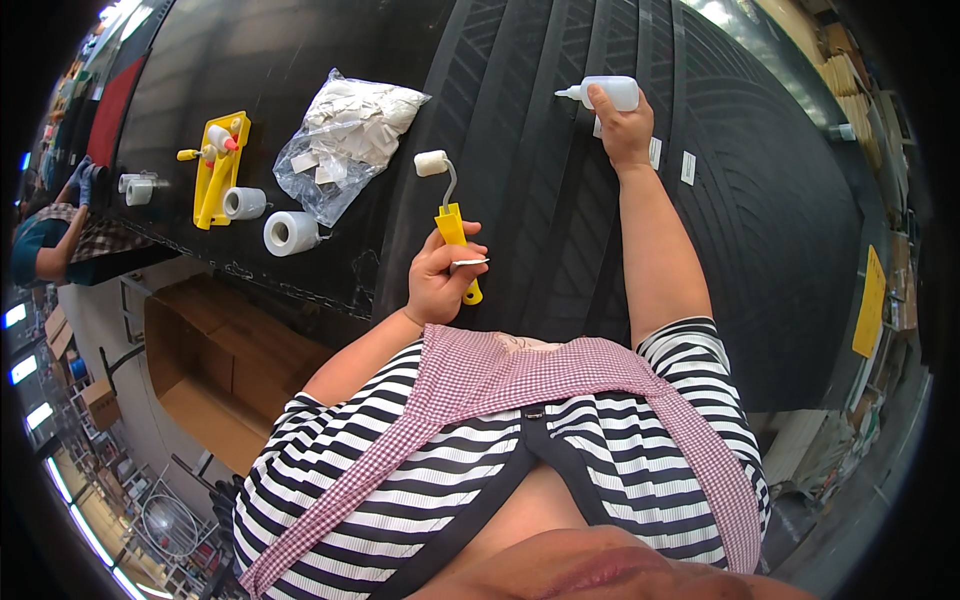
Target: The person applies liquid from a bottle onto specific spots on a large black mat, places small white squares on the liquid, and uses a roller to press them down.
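Observation:
My left hand (440, 275) is closed around the yellow handle of a small paint roller (452, 225), its white roller head raised at the far end. A small white piece (470, 262), like a label, is pinched between the same fingers. Farther off and to the right, my right hand (625, 130) grips a translucent squeeze bottle (612, 93). The bottle lies sideways over long black strips (560, 190), its thin nozzle pointing left. White labels (688, 168) lie on the strips beside my right wrist; one is partly hidden behind that hand.
Left of the strips, a clear plastic bag (300, 185) full of white pieces lies on the black table (240, 60). White rolls (292, 233) and a yellow frame (207, 190) stand beyond it. A co-worker (60, 240) with blue gloves is at far left. Below sits a cardboard box (225, 350).

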Demonstrator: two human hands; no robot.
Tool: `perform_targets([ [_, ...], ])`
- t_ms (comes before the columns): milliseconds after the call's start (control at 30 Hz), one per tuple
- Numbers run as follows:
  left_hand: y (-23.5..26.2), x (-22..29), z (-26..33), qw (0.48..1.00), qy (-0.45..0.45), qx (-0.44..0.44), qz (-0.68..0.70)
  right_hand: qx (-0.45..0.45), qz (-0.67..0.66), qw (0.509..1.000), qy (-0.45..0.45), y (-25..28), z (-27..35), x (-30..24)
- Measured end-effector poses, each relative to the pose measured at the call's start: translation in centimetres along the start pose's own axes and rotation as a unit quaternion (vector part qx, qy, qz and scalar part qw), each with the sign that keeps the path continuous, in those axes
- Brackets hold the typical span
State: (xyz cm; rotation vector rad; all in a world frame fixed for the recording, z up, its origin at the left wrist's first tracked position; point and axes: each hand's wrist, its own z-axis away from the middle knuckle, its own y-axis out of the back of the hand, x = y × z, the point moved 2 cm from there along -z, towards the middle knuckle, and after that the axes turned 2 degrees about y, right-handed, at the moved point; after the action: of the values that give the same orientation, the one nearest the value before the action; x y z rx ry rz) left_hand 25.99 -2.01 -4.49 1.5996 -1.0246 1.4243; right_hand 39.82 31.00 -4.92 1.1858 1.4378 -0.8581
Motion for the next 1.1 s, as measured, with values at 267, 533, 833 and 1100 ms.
perform_targets([
  [267, 0.1, 0.2, 0.0, 1.0, 0.003, -0.008, -0.005, -0.007, 0.016, 1.0, 0.01, 0.2, 0.0, 0.2],
  [533, 0.0, 0.2, -0.1, 1.0, -0.012, 0.001, -0.009, -0.03, 0.03, 0.999, 0.012, 0.4, 1.2, -0.8],
  [833, -0.1, 0.2, -0.1, 1.0, 0.0, -0.001, 0.0, -0.026, -0.005, 1.0, 0.002, 0.6, 1.4, -0.9],
  [1100, 0.0, 0.1, 0.0, 1.0, 0.017, -0.004, 0.004, 0.065, 0.064, 0.993, 0.081, 1.0, 1.3, -0.9],
])
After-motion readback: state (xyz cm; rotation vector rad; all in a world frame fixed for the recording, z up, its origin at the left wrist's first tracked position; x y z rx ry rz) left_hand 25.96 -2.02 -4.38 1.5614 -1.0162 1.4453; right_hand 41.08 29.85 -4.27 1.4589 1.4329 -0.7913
